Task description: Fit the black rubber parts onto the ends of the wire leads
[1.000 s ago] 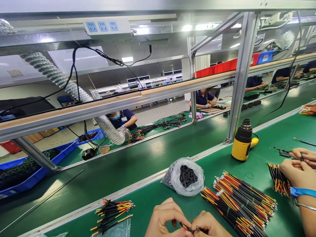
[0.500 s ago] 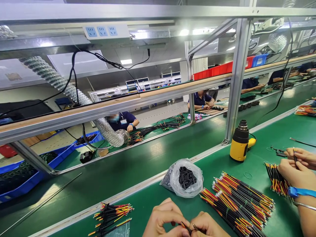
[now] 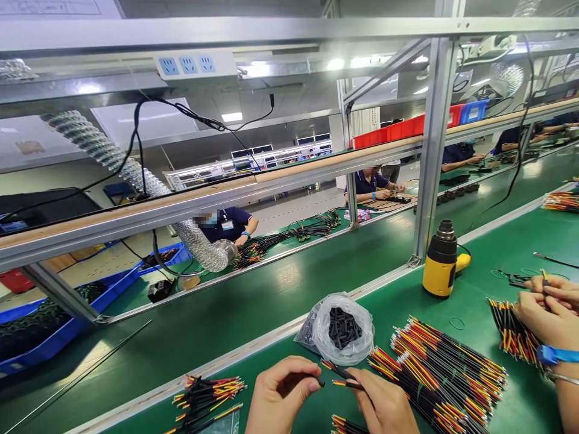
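Note:
My left hand [image 3: 278, 395] is at the bottom centre, its thumb and forefinger pinched on a small black sleeve [image 3: 319, 382]. My right hand [image 3: 384, 405] is closed on a thin wire harness [image 3: 340, 372] with red and yellow ends that point up and left towards the sleeve. The sleeve and the wire tips are a short gap apart. Just beyond my hands lies a clear plastic bag of black sleeves [image 3: 342, 328]. To the right of my right hand lies a large pile of black, red and yellow wire harnesses [image 3: 446, 371].
A smaller wire bundle [image 3: 205, 392] lies left of my hands. A yellow and black heat gun [image 3: 442, 259] stands by a metal frame post [image 3: 427, 144]. Another person's hands [image 3: 549, 307] work over wires at the right edge. A green conveyor belt [image 3: 253, 289] runs behind the bench.
My hands have risen into view and moved apart. The left hand now pinches a sleeve held clear of the wire tips, where both hands were pressed together before.

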Available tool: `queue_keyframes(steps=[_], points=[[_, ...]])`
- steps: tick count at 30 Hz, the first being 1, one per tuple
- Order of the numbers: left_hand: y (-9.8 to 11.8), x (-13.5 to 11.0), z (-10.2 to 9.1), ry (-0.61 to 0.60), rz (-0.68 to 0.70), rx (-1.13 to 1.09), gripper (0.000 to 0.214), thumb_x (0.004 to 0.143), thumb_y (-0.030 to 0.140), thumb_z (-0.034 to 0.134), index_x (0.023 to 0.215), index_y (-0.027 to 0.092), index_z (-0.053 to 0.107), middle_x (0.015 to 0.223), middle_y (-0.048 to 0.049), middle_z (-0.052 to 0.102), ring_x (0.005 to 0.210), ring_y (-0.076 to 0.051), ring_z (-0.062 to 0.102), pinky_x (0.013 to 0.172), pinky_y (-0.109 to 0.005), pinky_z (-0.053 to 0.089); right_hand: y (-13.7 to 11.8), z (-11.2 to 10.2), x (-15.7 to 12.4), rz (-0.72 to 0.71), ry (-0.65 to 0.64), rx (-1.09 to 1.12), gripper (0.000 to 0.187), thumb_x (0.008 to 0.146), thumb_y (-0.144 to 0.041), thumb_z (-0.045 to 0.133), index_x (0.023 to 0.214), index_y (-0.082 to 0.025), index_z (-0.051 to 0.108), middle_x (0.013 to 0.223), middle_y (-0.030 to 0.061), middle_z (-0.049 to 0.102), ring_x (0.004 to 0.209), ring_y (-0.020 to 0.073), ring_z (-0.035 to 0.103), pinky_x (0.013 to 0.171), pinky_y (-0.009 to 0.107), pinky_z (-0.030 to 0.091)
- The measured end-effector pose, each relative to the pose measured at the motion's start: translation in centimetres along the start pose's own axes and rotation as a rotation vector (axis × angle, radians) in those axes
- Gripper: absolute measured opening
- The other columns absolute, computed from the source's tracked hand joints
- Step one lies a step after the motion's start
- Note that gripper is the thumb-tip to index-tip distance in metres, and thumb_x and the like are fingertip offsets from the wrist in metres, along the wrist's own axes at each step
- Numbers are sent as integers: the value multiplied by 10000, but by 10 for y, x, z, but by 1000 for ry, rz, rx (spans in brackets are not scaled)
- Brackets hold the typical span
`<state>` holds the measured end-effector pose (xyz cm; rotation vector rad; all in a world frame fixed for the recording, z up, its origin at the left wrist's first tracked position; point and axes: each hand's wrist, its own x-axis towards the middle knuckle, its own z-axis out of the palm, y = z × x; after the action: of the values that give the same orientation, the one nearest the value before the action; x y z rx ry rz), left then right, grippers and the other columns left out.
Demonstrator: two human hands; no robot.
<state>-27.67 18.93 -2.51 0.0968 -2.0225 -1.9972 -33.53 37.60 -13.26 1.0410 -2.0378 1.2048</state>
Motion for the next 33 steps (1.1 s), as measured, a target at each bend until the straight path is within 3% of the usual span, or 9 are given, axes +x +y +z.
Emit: queue_keyframes(steps=[3, 10, 14, 17, 21, 23, 25, 30, 33], points=[[-2, 0, 1, -5, -36, 19, 156, 617, 339, 891, 701, 232, 815, 749, -43, 785, 734, -198, 703, 690, -228, 573, -2, -4, 1, -51, 3, -64, 368, 916, -35, 398, 1226, -151, 561, 950, 81, 756, 825, 167, 747, 732, 219, 583], [-6, 2, 2, -18, -64, 22, 172, 612, 354, 895, 688, 225, 811, 725, -44, 784, 716, -198, 712, 674, -224, 579, -10, -6, 5, -49, 16, -125, 338, 929, -36, 378, 1175, -138, 585, 876, 83, 753, 759, 177, 747, 667, 235, 596], [-10, 2, 0, -47, -7, 44, 143, 655, 344, 874, 709, 230, 807, 732, -41, 780, 711, -202, 719, 663, -236, 591, -8, -4, 2, -22, -19, -146, 371, 905, -22, 364, 1187, -134, 578, 900, 82, 753, 791, 174, 747, 689, 232, 593], [-12, 2, -5, -97, 170, 219, 35, 746, 264, 815, 775, 250, 801, 779, -29, 783, 735, -195, 729, 670, -232, 592, -7, -3, 1, -12, -13, -201, 353, 914, -38, 345, 1144, -138, 593, 860, 70, 751, 743, 178, 745, 653, 238, 591], [-15, 3, -9, -208, 577, 545, 230, 838, 71, 688, 964, 250, 757, 878, -29, 790, 803, -180, 734, 744, -231, 576, -7, 1, 0, 13, -11, -304, 328, 965, -90, 317, 1083, -143, 618, 786, 57, 739, 673, 188, 737, 591, 254, 582], [-17, 4, -7, -278, 685, 604, 289, 854, 22, 637, 1025, 236, 728, 897, -38, 787, 815, -181, 732, 750, -235, 574, -8, 2, 0, 4, -13, -354, 344, 986, -112, 295, 1073, -140, 626, 784, 63, 740, 666, 192, 737, 580, 261, 578], [-19, 4, -2, -306, 682, 621, 276, 855, 26, 635, 1017, 230, 726, 881, -40, 784, 804, -186, 731, 742, -236, 574, -8, 4, -1, -11, -23, -383, 372, 1001, -126, 265, 1069, -137, 631, 780, 67, 740, 663, 192, 737, 577, 264, 575], [-25, 0, 10, -189, 528, 564, 192, 845, 96, 676, 913, 250, 768, 822, -36, 786, 755, -206, 734, 705, -245, 572, -9, 5, 0, 1, -32, -432, 397, 1030, -167, 238, 1032, -134, 634, 754, 67, 731, 633, 193, 727, 547, 271, 557], [-28, 0, 9, -178, 438, 528, 149, 856, 151, 676, 883, 254, 780, 815, -36, 788, 751, -210, 734, 702, -248, 569, -10, 7, 0, -8, -22, -453, 418, 1036, -171, 219, 1014, -141, 635, 725, 61, 721, 605, 188, 716, 523, 269, 538]])
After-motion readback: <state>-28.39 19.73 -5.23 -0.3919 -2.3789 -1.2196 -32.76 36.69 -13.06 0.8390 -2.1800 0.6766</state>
